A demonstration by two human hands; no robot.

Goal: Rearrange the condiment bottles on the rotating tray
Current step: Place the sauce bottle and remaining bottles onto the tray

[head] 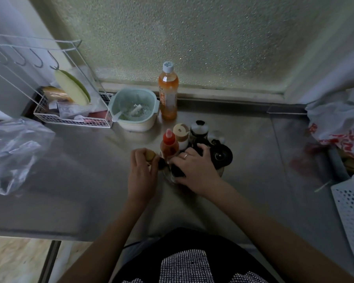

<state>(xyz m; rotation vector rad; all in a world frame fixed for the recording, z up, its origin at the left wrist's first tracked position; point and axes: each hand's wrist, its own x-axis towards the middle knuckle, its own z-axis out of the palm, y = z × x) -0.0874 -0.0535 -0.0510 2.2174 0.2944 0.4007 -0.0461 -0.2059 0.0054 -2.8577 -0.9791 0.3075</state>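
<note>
Several condiment bottles stand close together on the steel counter. A red-capped sauce bottle (169,145), a beige-lidded jar (181,134) and a dark bottle with a black cap (198,129) are upright at the back. My left hand (141,172) grips a small yellow-topped bottle (150,155) at the group's left. My right hand (194,168) lies over dark bottles at the front and closes on one of them (177,172). A black round-lidded container (221,156) sits just right of that hand. The tray under the bottles is mostly hidden.
A tall orange drink bottle (168,92) and a pale green colander bowl (134,109) stand behind the group. A white wire rack (70,117) is at the back left, a clear plastic bag (14,150) at left, bags (339,123) and a white basket (352,211) at right.
</note>
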